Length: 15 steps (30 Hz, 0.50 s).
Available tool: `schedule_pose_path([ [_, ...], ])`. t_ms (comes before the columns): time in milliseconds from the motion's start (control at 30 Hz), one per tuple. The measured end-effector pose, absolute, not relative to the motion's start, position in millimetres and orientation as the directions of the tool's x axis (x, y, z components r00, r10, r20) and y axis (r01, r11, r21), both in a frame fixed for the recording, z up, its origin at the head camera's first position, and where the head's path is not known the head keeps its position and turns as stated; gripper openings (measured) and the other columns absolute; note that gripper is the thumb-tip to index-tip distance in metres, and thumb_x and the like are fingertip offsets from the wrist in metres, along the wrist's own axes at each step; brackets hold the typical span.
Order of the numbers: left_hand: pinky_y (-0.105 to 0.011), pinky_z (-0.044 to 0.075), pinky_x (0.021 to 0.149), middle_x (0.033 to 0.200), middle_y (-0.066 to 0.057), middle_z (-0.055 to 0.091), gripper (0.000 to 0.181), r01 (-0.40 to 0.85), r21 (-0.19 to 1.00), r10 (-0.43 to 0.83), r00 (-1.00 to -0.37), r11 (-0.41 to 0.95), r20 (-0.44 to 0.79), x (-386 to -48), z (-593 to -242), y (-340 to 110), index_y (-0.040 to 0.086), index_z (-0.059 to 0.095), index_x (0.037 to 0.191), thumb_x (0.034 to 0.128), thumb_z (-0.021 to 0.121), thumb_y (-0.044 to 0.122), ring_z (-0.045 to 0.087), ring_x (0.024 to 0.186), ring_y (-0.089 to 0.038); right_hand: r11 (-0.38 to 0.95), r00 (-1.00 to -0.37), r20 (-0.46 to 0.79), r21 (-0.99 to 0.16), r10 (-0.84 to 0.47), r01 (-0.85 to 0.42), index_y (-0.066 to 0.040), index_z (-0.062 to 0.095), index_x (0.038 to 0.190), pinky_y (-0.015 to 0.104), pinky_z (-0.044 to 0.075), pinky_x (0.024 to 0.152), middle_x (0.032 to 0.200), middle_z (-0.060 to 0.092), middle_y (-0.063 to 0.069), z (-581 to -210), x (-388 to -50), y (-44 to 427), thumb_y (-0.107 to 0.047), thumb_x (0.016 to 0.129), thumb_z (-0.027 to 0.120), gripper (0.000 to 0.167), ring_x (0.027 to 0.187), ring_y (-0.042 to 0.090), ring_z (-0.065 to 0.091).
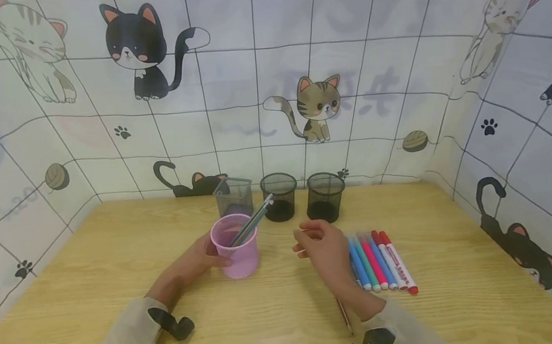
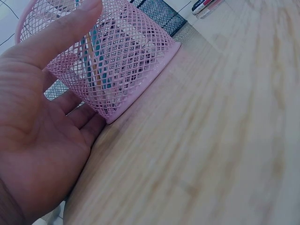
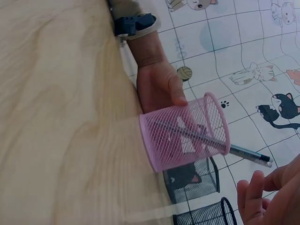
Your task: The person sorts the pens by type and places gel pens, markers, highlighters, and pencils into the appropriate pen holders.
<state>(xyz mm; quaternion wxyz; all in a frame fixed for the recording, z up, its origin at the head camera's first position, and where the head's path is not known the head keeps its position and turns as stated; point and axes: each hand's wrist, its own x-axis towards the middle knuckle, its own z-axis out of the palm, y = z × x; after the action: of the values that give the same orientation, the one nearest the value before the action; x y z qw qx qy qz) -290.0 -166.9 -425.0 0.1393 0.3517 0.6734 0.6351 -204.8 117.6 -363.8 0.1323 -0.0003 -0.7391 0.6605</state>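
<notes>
A pink mesh pen holder (image 1: 243, 261) stands upright on the table, with several pencils (image 1: 252, 223) leaning to the right inside it. My left hand (image 1: 196, 264) holds it from the left, thumb on the near side and fingers round the back; the left wrist view shows the thumb across the mesh (image 2: 122, 51). To the right of the holder, apart from it, my right hand (image 1: 323, 249) hovers with loosely bent fingers and nothing between them. Beneath the right wrist lies a single pencil (image 1: 344, 316), partly hidden. Several markers (image 1: 380, 262) lie in a row beside the right hand.
Along the back stand a square grey mesh holder (image 1: 234, 191), partly behind the pink one, and two round black mesh holders, one in the middle (image 1: 279, 194) and one to the right (image 1: 325, 197). Cat-patterned walls (image 1: 241, 45) enclose the wooden table (image 1: 253, 333).
</notes>
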Motion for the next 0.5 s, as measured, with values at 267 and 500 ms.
schedule_pose_path([
  [267, -0.031, 0.036, 0.103, 0.142, -0.017, 0.043, 0.079, 0.294, 0.955, 0.643, -0.723, -0.041, 0.250, -289.3, -426.1, -167.5, 0.005, 0.030, 0.147, 0.0803, 0.072, -0.001, 0.042, 0.128, -0.030, 0.152, -0.970, 0.161, -0.979, 0.179, -0.135, 0.002, 0.063, 0.107, 0.029, 0.056, 0.061, 0.089, 0.068, 0.017, -375.1, -192.6, 148.0, -0.010, 0.088, 0.068, 0.022, 0.069, 0.025, 0.068],
  [500, -0.031, 0.037, 0.103, 0.141, -0.016, 0.044, 0.080, 0.287, 0.958, 0.637, -0.734, -0.023, 0.235, -289.0, -425.6, -167.1, 0.004, 0.029, 0.147, 0.0803, 0.072, 0.000, 0.043, 0.127, -0.030, 0.256, -0.982, 0.082, -0.966, 0.169, -0.037, 0.000, 0.064, 0.110, 0.030, 0.056, 0.057, 0.093, 0.068, 0.016, -383.7, -175.8, 169.0, -0.017, 0.090, 0.068, 0.026, 0.070, 0.026, 0.068],
])
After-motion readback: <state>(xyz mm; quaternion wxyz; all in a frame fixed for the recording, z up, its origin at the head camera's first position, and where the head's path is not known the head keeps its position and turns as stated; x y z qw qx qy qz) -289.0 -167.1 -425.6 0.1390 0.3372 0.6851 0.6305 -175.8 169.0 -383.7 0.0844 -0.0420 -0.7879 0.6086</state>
